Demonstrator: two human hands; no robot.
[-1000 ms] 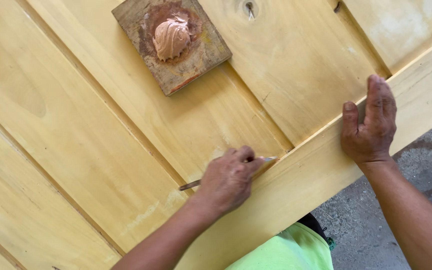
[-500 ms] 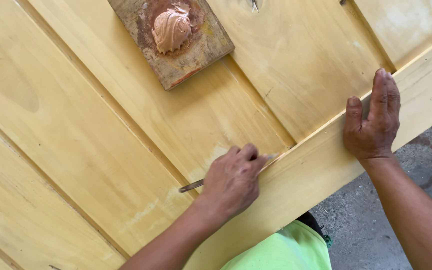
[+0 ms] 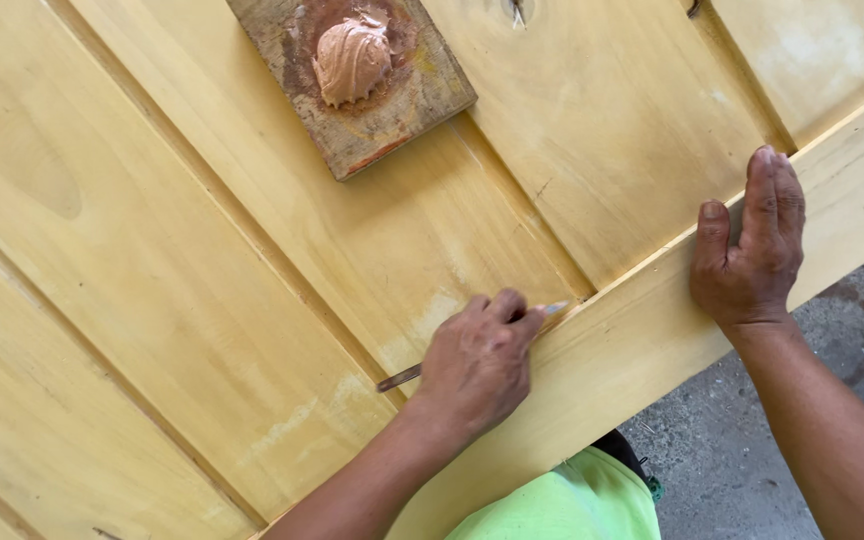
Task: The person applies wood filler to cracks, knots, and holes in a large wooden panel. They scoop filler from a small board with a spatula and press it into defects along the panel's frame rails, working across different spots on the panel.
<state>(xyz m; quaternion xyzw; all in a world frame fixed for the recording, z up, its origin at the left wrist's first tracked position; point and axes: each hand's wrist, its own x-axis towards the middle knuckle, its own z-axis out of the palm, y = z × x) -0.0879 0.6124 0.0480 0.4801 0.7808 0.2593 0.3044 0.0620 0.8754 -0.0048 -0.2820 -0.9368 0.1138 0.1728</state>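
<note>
Barely shifted, left hand [image 3: 479,365] grip stays closed around putty knife [image 3: 552,308], tip protruding rightward.

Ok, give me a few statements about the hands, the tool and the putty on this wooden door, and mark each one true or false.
1. The left hand holds a thin metal tool against the seam of the wooden door. True.
2. The right hand grips a hammer. False: it rests flat and empty on the door's edge rail.
3. A lump of brownish putty sits on a small wooden board. True.
4. The board lies on the concrete floor. False: it lies on the door.
</note>
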